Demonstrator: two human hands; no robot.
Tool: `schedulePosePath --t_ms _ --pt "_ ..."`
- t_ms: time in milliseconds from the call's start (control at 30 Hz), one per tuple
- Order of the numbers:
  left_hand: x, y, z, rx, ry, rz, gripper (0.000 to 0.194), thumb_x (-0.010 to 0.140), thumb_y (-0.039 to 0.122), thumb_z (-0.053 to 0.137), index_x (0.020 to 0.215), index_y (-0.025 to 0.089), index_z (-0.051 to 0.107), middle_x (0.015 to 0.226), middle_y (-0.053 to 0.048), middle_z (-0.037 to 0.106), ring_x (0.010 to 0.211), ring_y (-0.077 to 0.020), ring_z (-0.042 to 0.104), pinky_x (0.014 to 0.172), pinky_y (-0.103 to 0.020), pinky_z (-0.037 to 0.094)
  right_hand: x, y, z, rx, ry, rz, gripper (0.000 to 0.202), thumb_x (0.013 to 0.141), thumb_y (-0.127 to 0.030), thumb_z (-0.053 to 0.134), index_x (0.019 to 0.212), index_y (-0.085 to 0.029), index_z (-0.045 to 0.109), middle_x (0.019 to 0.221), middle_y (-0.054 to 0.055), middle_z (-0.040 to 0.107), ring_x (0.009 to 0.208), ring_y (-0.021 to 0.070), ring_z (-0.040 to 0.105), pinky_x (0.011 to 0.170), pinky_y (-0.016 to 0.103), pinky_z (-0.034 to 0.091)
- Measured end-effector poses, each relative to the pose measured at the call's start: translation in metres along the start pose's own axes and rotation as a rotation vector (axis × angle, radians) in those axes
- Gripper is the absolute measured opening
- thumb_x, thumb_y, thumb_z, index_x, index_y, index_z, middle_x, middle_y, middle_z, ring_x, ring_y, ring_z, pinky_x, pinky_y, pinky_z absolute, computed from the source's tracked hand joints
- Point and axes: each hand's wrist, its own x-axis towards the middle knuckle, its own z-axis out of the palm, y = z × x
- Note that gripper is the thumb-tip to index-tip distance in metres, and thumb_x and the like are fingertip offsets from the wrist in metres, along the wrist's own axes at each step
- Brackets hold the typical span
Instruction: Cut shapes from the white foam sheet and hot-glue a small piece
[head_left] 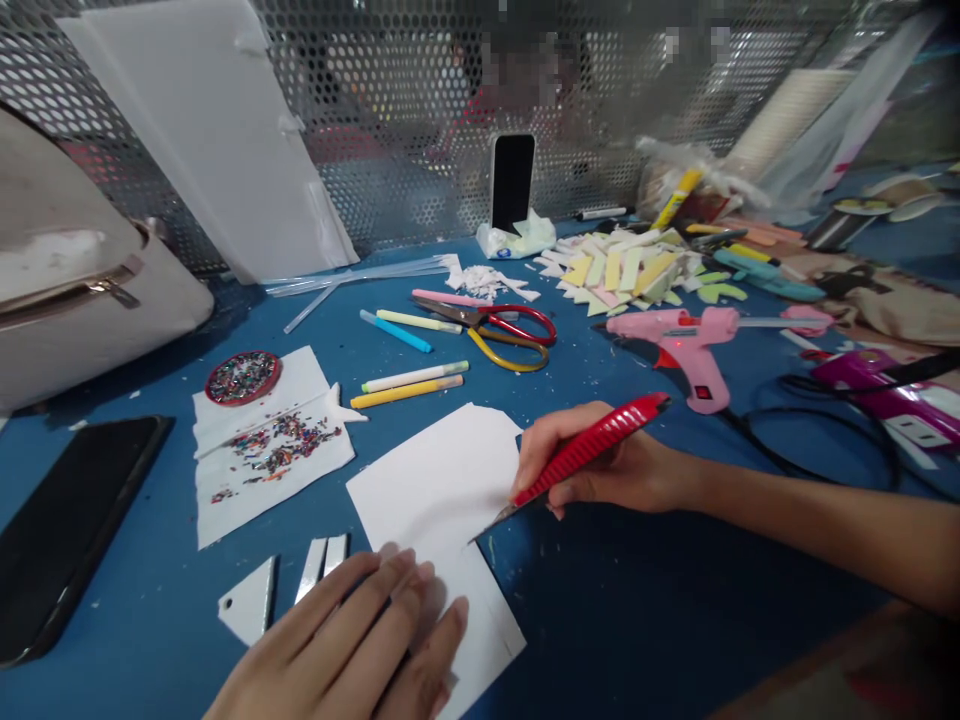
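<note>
A white sheet of paper or card point(431, 480) lies on the blue table, its outline cut unevenly at the top and right. My left hand point(352, 630) rests flat on the sheet's near part, fingers stretched out. In my right hand point(592, 465) is a red utility knife point(592, 445), gripped like a pen. Its blade points down and left, with the tip at the sheet's right edge, by a short slit or notch. Beside my left hand lie small white cut pieces point(251, 600), one with a hole.
Scissors point(487, 325) and several markers point(409, 390) lie beyond the sheet. A pink glue gun point(694, 345) with its cable is at the right, near a heap of cut strips point(626, 265). Beads on paper point(281, 445), a phone point(71, 530) and a bag point(90, 290) are left.
</note>
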Motion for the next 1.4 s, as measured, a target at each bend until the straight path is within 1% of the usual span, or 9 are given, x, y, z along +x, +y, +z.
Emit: schedulePosePath --t_ms 100,200,267,333,400,500,600,900,1400 --pt "0.012 0.001 -0.010 0.062 -0.030 0.088 0.033 0.110 0.025 0.038 0.119 0.024 0.069 0.111 0.003 0.077 0.106 -0.0170 0.067 0.110 -0.034 0.036 0.002 0.004 0.000 0.081 0.035 -0.010 0.018 0.088 -0.024 0.078 0.099 -0.011 0.075 0.088 0.007 0.072 0.066 0.0108 0.068 0.060 0.019 0.058" --pt "0.030 0.000 -0.022 0.105 -0.057 0.207 0.043 0.110 0.015 0.025 0.113 0.018 0.068 0.107 0.000 0.076 0.099 -0.0192 0.067 0.094 -0.036 0.041 0.002 0.008 0.001 0.144 0.207 -0.097 0.017 0.088 -0.028 0.078 0.097 -0.014 0.073 0.083 0.004 0.071 0.065 0.0109 0.067 0.059 0.020 0.058" --pt "0.044 -0.001 -0.027 0.087 -0.112 0.288 0.044 0.109 0.014 0.023 0.116 0.017 0.066 0.110 -0.002 0.075 0.098 -0.0202 0.066 0.088 -0.037 0.043 0.001 0.006 0.002 0.108 0.324 -0.162 0.014 0.089 -0.027 0.077 0.097 -0.016 0.073 0.083 0.002 0.069 0.065 0.0098 0.066 0.060 0.019 0.058" --pt "0.057 -0.002 -0.026 0.040 -0.203 0.391 0.038 0.108 0.016 0.029 0.118 0.015 0.065 0.112 -0.005 0.072 0.099 -0.0222 0.064 0.085 -0.038 0.045 0.000 0.003 0.005 0.047 0.365 -0.179 0.012 0.089 -0.024 0.076 0.096 -0.016 0.073 0.082 0.002 0.068 0.065 0.0088 0.066 0.060 0.017 0.057" --pt "0.068 -0.003 -0.021 -0.002 -0.284 0.478 0.028 0.105 0.018 0.039 0.114 0.015 0.066 0.108 -0.008 0.070 0.097 -0.0231 0.063 0.081 -0.037 0.046 -0.001 -0.001 0.007 0.006 0.354 -0.173 0.011 0.089 -0.023 0.076 0.095 -0.015 0.073 0.082 0.002 0.069 0.063 0.0083 0.065 0.060 0.017 0.055" --pt "0.080 -0.005 -0.009 -0.049 -0.365 0.526 0.013 0.101 0.018 0.052 0.098 0.018 0.064 0.093 -0.006 0.066 0.082 -0.0205 0.061 0.075 -0.034 0.046 -0.003 -0.004 0.010 -0.035 0.320 -0.155 0.012 0.088 -0.023 0.076 0.095 -0.014 0.072 0.083 0.002 0.069 0.061 0.0081 0.064 0.057 0.017 0.054" --pt "0.091 -0.008 -0.003 -0.095 -0.425 0.558 0.011 0.097 0.015 0.058 0.089 0.020 0.060 0.084 -0.003 0.061 0.071 -0.0181 0.057 0.068 -0.032 0.045 -0.003 -0.004 0.010 -0.065 0.253 -0.136 0.015 0.087 -0.023 0.076 0.097 -0.012 0.071 0.082 0.002 0.069 0.062 0.0085 0.064 0.058 0.018 0.054" --pt "0.125 -0.011 -0.035 -0.188 -0.699 0.587 0.014 0.093 0.005 0.056 0.095 0.019 0.057 0.093 -0.003 0.061 0.076 -0.0180 0.058 0.072 -0.031 0.046 -0.003 -0.003 0.009 -0.092 0.189 -0.130 0.020 0.087 -0.029 0.077 0.098 -0.013 0.070 0.084 0.003 0.069 0.064 0.0096 0.064 0.060 0.021 0.056" --pt "0.125 -0.020 -0.033 -0.331 -0.721 0.525 0.017 0.100 0.007 0.046 0.093 0.020 0.054 0.095 -0.004 0.063 0.080 -0.0175 0.060 0.078 -0.029 0.050 -0.004 -0.002 0.009 -0.105 0.190 -0.103 0.022 0.087 -0.029 0.077 0.100 -0.012 0.071 0.087 0.004 0.070 0.066 0.0110 0.066 0.061 0.022 0.056"
